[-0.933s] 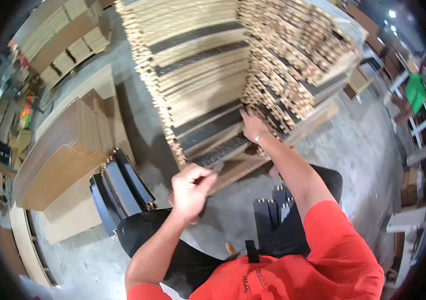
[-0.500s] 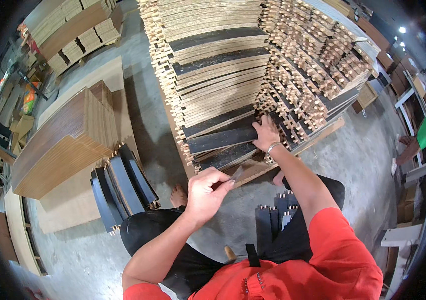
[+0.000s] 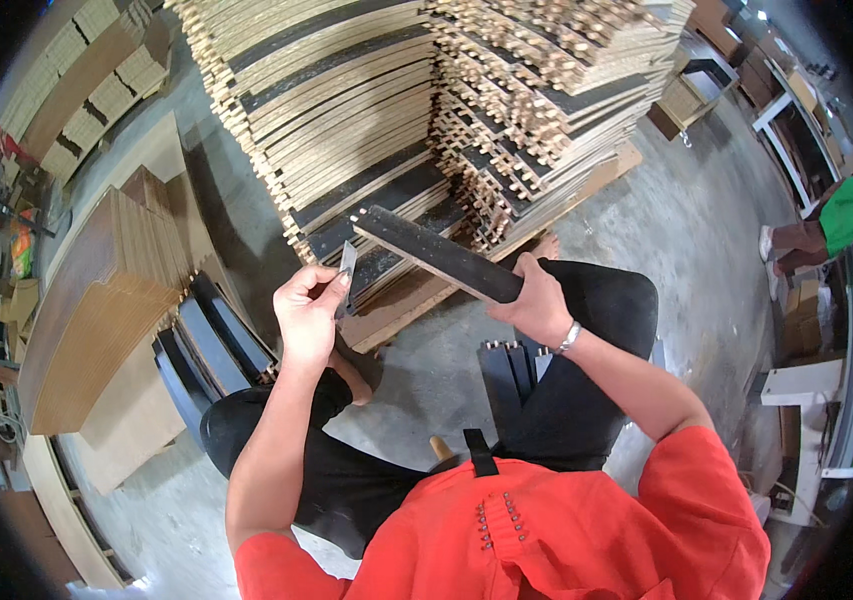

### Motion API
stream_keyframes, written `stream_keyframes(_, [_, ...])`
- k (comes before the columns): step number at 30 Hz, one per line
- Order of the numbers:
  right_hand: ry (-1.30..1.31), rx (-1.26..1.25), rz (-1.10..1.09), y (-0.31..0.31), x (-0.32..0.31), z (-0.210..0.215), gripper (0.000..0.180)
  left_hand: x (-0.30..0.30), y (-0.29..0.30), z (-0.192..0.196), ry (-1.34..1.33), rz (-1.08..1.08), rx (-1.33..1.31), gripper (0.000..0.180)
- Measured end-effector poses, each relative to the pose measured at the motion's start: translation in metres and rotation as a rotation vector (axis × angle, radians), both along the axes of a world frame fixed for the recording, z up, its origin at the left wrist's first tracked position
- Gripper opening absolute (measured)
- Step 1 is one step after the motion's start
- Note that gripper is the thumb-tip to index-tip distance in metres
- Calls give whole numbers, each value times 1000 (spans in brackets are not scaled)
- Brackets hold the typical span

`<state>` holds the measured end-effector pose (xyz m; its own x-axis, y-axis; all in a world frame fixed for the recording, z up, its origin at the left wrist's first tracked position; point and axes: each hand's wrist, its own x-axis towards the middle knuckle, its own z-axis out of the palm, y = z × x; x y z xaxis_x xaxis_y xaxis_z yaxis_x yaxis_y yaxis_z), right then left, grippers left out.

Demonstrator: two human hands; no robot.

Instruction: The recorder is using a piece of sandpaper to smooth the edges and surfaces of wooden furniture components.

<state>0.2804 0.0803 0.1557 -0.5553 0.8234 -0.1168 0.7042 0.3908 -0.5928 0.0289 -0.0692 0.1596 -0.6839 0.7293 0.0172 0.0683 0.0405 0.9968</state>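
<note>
My right hand [image 3: 534, 306] is closed round one end of a dark narrow board [image 3: 436, 254], which slants up and leftward in front of the stack. Small pegs stick out of its far end. Between the thumb and fingers of my left hand [image 3: 306, 315] a thin grey blade-like strip [image 3: 348, 260] is pinched, pointing up; its exact kind is unclear. The strip is close to the board's pegged end, apart from it. Beyond both hands rises the tall stack of narrow boards [image 3: 336, 120], pale edges and dark faces showing, with wooden pegs along its sides.
Dark pegged boards [image 3: 211, 345] lean in a bundle by my left knee; more dark boards [image 3: 506, 375] are between my legs. Curved brown panels [image 3: 96, 290] are piled at left. A wooden pallet [image 3: 401, 318] edges the stack. Another person in green [image 3: 841, 220] is at far right.
My right hand has lifted a dark board off the stack and drawn it back toward me. My left hand has moved left and up, with the grey strip still pinched. The view has shifted.
</note>
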Motion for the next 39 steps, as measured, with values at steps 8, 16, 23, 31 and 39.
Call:
stream_keyframes(8, [112, 71, -42, -23, -17, -49, 58, 20, 27, -44, 619, -77, -115, 6])
stream_keyframes(16, [319, -125, -107, -31, -10, -56, 59, 85, 72, -66, 1153, -419, -32, 2])
stream_keyframes(23, [311, -193, -111, -36, -13, -57, 54, -27, 131, -101, 1198, 33, -268, 5])
stream_keyframes(31, [281, -232, -165, -33, -6, -59, 54, 47, 111, -92, 1317, -429, -20, 6])
stream_keyframes(39, [308, -135, -191, -30, -7, -67, 50, 8, 130, -118, 1363, -198, -15, 9])
